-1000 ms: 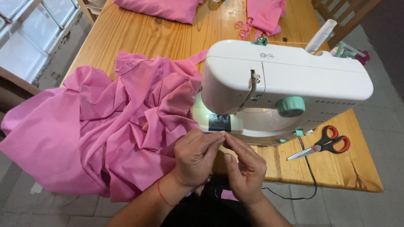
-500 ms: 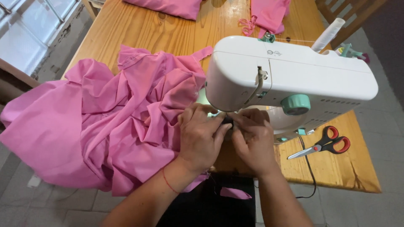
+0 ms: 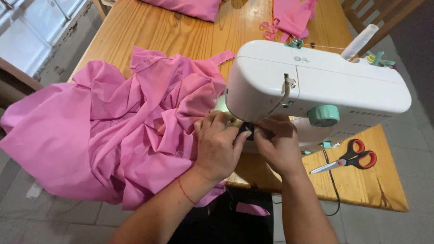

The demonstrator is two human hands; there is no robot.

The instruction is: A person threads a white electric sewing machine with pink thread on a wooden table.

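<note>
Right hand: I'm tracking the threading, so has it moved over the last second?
Yes. The right hand went up from the table edge to under the sewing machine.

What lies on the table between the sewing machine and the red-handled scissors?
In the head view, the sewing machine and scissors are separated by bare wooden table, crossed only by a thin black cord running toward the near edge.

- Left hand lies palm down, knuckles up, just left of the sewing machine head, fingers curled toward its underside.
- Right hand sits directly below the machine's head, fingertips tucked under it, touching the left thumb.
- Both forearms rise from the bottom edge, converging toward the machine; the left wrist wears a thin red thread.
</note>
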